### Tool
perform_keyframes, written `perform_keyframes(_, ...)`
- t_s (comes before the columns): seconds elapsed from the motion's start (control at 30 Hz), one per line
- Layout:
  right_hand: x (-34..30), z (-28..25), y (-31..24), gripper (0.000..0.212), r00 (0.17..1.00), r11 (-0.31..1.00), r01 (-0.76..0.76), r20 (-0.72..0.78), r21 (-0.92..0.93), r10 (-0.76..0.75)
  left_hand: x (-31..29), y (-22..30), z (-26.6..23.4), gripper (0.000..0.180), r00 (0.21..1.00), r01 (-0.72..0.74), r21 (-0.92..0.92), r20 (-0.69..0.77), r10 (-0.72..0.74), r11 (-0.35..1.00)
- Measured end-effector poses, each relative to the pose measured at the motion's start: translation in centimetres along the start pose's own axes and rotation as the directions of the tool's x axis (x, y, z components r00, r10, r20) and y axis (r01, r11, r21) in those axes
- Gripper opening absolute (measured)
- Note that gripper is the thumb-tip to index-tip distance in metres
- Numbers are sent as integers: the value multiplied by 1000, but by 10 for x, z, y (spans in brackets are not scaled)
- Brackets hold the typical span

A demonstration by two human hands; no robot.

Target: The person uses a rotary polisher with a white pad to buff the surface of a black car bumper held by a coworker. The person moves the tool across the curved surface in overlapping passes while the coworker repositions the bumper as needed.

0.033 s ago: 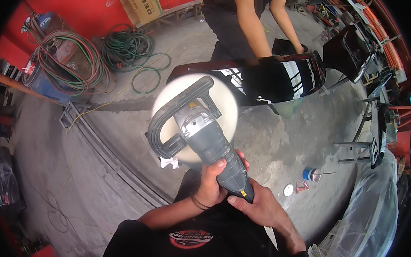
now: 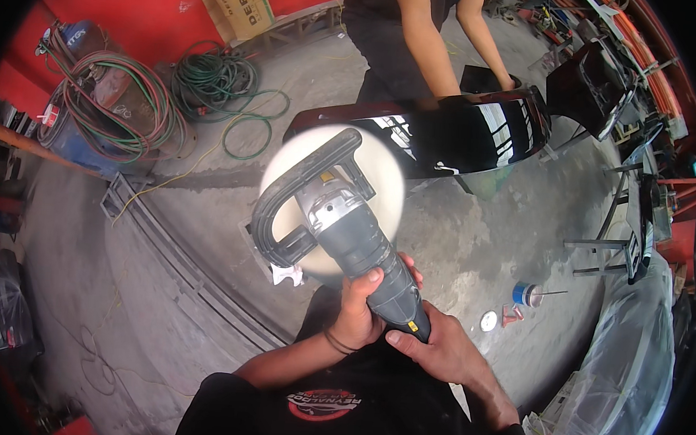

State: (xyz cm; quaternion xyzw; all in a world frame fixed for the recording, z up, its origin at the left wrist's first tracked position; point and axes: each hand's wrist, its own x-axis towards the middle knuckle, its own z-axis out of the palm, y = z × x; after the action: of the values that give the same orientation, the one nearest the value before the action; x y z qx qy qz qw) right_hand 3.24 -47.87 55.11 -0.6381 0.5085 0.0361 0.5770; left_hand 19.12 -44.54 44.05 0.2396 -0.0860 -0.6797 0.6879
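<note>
A grey and black electric polisher is held out in front of me, its D-shaped front handle ungripped. Behind its head shows a broad, round white pad. My left hand wraps the middle of the body, thumb on top and fingertips showing at the far side. Closed around the rear end, near a yellow mark, is my right hand. Just beyond the pad lies a glossy black car body panel with bright reflections; the pad's edge overlaps it in view, and I cannot tell whether they touch.
Another person's arms reach down behind the panel. Hoses and a gas cylinder stand far left. Metal rails cross the floor. A blue can and white lid sit right, near plastic-wrapped parts.
</note>
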Motion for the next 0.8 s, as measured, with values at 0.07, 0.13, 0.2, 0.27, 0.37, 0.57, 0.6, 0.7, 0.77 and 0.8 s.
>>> perform_keyframes(0.07, 0, 1, -4, 77, 999, 999, -36, 9, -23, 36, 1, 2, -2, 67, 1000, 6, -26, 19, -5, 1000)
perform_keyframes(0.13, -6, 2, -7, 75, 998, 999, -49, -30, -18, 48, 5, 1, 0, 67, 998, 16, -32, 63, -13, 999)
perform_keyframes(0.2, -13, 2, -7, 73, 995, 998, -60, -82, -2, 60, 7, 1, 10, 66, 995, 60, -52, 83, -56, 997)
perform_keyframes(0.27, -21, 4, -3, 71, 988, 998, -62, -140, 29, 66, 12, -2, 16, 65, 990, 93, -64, 115, -85, 994)
perform_keyframes(0.37, -26, 4, 0, 65, 974, 995, -33, -221, 98, 54, 20, -4, 25, 61, 981, 98, -92, 175, -80, 991)
perform_keyframes(0.57, -45, 12, 7, 55, 923, 980, -60, -363, 187, 126, 27, -17, 42, 50, 958, 156, -92, 257, -128, 983)
perform_keyframes(0.6, -46, 13, 9, 54, 918, 978, -62, -373, 201, 135, 27, -17, 43, 49, 953, 169, -90, 269, -140, 981)
perform_keyframes(0.7, -49, 15, 11, 51, 904, 966, -78, -391, 247, 173, 26, -17, 48, 48, 950, 190, -84, 268, -162, 978)
perform_keyframes(0.77, -52, 14, 7, 50, 906, 959, -96, -376, 268, 196, 25, -17, 49, 48, 952, 182, -82, 264, -155, 980)
perform_keyframes(0.8, -51, 13, 7, 50, 909, 962, -96, -371, 257, 190, 25, -16, 48, 48, 954, 173, -83, 261, -146, 981)
